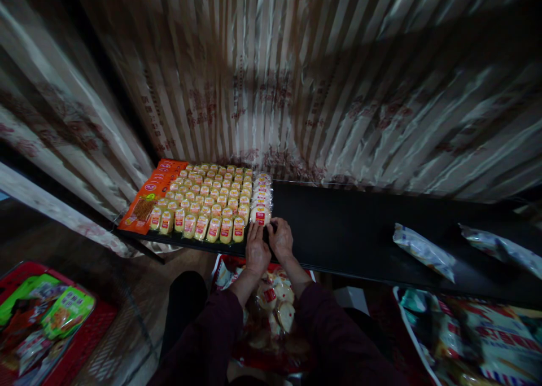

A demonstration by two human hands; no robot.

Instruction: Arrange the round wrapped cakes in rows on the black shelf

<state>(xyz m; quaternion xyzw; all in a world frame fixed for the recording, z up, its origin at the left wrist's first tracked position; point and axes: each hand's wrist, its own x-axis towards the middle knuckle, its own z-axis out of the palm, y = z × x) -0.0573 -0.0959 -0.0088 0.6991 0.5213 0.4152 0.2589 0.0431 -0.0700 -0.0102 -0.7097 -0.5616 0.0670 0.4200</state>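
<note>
A column of clear-wrapped, pale round cakes (262, 189) stands on the black shelf, one behind another, with red labels facing me. At its front end, both hands pinch the lower edge of the nearest wrapped round cake (259, 215). My left hand (258, 249) has its fingers stretched together along that packet's left side. From the right, my right hand (280, 239) curls its fingers against it. Left of the column, several rows of small yellow wrapped cakes (214, 228) lean in order. Below my forearms, a red basket (217, 264) holds more wrapped round cakes (284, 312).
Orange snack packets (146, 208) overlap at the left end of the black shelf (334, 222). Two pale packets (423, 250) lie toward the right. A red basket (104, 318) is at lower left, another basket (400, 307) at lower right. A pleated curtain (271, 81) hangs behind.
</note>
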